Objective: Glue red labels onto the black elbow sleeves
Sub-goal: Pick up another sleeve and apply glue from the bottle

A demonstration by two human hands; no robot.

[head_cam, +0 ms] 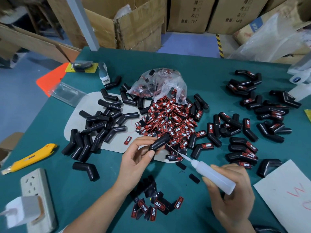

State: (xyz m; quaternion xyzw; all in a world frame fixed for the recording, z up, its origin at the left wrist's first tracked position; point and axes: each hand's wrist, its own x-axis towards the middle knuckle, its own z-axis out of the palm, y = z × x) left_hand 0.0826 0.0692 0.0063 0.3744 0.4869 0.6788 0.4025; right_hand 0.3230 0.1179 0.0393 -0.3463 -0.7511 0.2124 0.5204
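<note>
My left hand (137,158) pinches a black elbow sleeve (159,142) between thumb and fingers above the green table. In my right hand (233,197) I grip a clear glue bottle (213,176); its thin needle tip touches the held sleeve. A heap of red labels (170,121) lies just beyond, spilling from a clear plastic bag (159,84). Bare black sleeves (99,126) are piled on the left. Sleeves with red labels on them (244,148) lie to the right. A few more labels (154,207) sit near my forearms.
A yellow utility knife (30,158) and a white power strip (38,195) lie at the left edge. A white card (289,190) sits at the right. A grey mat (87,105) lies under the bare sleeves. Cardboard boxes (139,26) stand behind the table.
</note>
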